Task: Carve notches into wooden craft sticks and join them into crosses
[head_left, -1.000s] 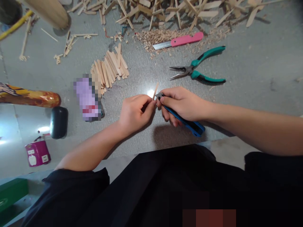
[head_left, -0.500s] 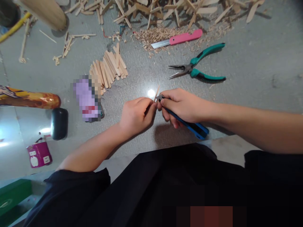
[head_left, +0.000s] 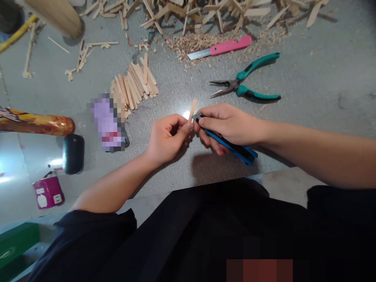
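My left hand [head_left: 169, 137] pinches a flat wooden craft stick [head_left: 192, 108] between thumb and fingers, its rounded end pointing away from me. My right hand [head_left: 226, 125] is closed round blue-handled pliers [head_left: 232, 147]. Their dark jaws [head_left: 197, 117] are right at the stick's edge, beside my left fingertips; whether they bite into the wood I cannot tell. Beyond my left hand lies a fanned pile of craft sticks [head_left: 135, 82]. Past my right hand, green-handled long-nose pliers [head_left: 233, 85] lie with their jaws apart.
A pink-handled knife [head_left: 229, 46] lies by wood shavings [head_left: 194, 42]. Crossed-stick pieces [head_left: 214, 13] line the far side. At left are a blurred purple object [head_left: 107, 121], an orange-brown packet [head_left: 38, 122], a dark rounded case [head_left: 73, 154] and a magenta socket block [head_left: 49, 192].
The craft stick has turned so its broad face shows instead of its thin edge. My right hand and the blue pliers have shifted slightly away from my body.
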A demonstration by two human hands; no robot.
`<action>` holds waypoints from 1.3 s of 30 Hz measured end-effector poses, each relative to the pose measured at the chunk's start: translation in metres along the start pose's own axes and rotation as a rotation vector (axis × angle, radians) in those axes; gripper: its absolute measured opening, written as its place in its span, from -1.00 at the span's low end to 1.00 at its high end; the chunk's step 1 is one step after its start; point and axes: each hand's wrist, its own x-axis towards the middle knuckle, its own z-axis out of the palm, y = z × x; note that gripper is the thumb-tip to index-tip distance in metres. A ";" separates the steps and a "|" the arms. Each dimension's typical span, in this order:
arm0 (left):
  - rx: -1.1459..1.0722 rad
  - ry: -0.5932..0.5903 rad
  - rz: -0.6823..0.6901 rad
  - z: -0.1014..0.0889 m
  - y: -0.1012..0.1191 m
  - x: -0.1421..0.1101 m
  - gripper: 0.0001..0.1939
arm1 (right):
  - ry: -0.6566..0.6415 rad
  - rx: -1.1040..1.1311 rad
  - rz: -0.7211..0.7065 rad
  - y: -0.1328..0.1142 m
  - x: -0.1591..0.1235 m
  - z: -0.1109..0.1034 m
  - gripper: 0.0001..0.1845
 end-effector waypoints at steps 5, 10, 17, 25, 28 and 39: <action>-0.159 -0.023 -0.072 0.000 0.004 0.003 -0.41 | -0.032 0.020 -0.014 -0.002 0.000 -0.004 -0.65; -0.187 -0.041 -0.076 -0.001 0.004 0.004 -0.40 | -0.056 0.039 -0.010 -0.001 0.000 -0.005 -0.63; -0.136 -0.041 -0.041 0.001 0.008 0.005 -0.36 | -0.088 0.087 -0.049 0.005 0.001 -0.004 -0.67; -0.021 0.030 -0.019 -0.001 0.002 0.004 -0.37 | -0.111 0.082 -0.094 0.004 -0.002 -0.002 -0.70; -0.119 0.027 -0.031 0.001 0.002 0.004 -0.37 | -0.035 0.056 -0.088 0.003 -0.004 -0.001 -0.69; -0.141 0.000 -0.038 0.002 0.007 0.005 -0.36 | 0.101 -0.055 -0.111 0.008 -0.001 0.000 -0.64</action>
